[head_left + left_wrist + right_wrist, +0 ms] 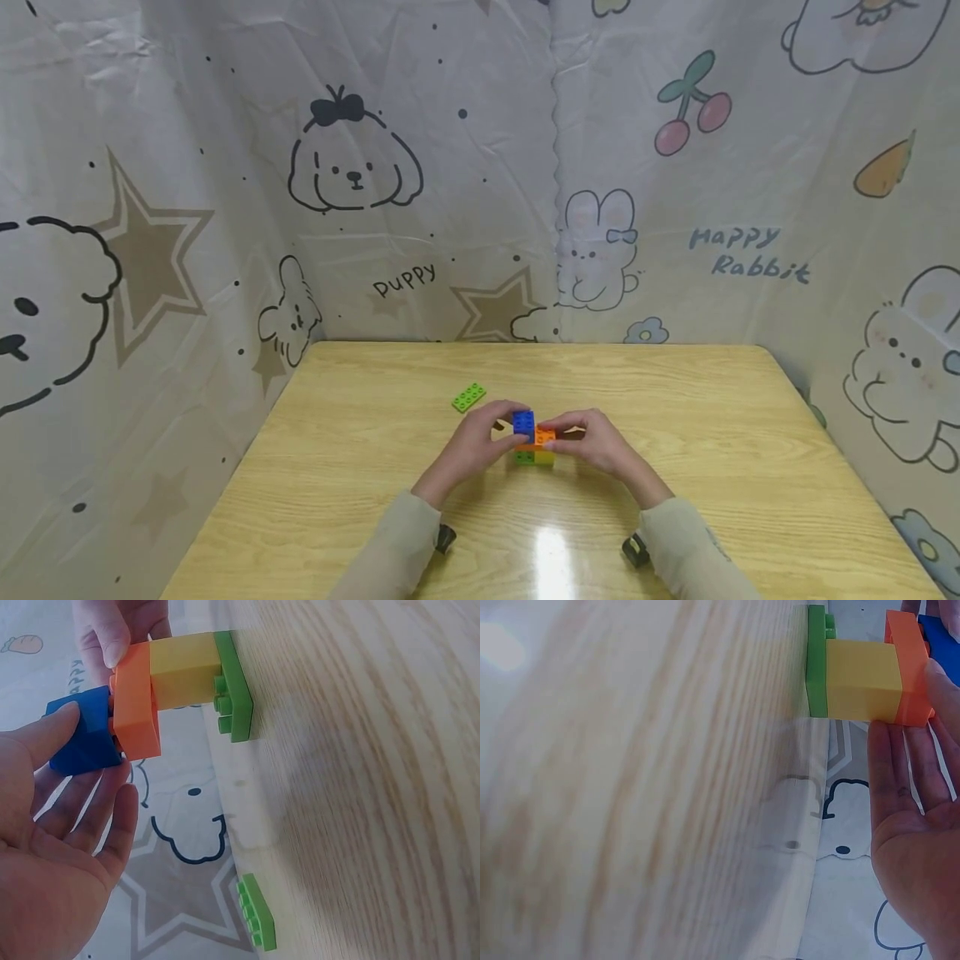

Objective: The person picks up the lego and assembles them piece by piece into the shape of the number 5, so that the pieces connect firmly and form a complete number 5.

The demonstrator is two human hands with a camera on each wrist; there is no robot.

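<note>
A small stack of toy building blocks stands on the table: a green plate (240, 694) at the bottom, a yellow block (186, 671) on one end of it, and an orange block (136, 705) across the yellow one. On top, at the orange block's left end, is a blue block (86, 733). My left hand (478, 442) pinches the blue block between thumb and fingers. From the other side my right hand (600, 443) holds the orange block, thumb on the near face and fingers behind. In the left wrist view, a thin gap with studs shows between blue and orange.
A second green plate (468, 397) lies studs up on the wooden table (360, 500), behind and left of the stack. Patterned cloth (480, 167) hangs along the table's back and sides.
</note>
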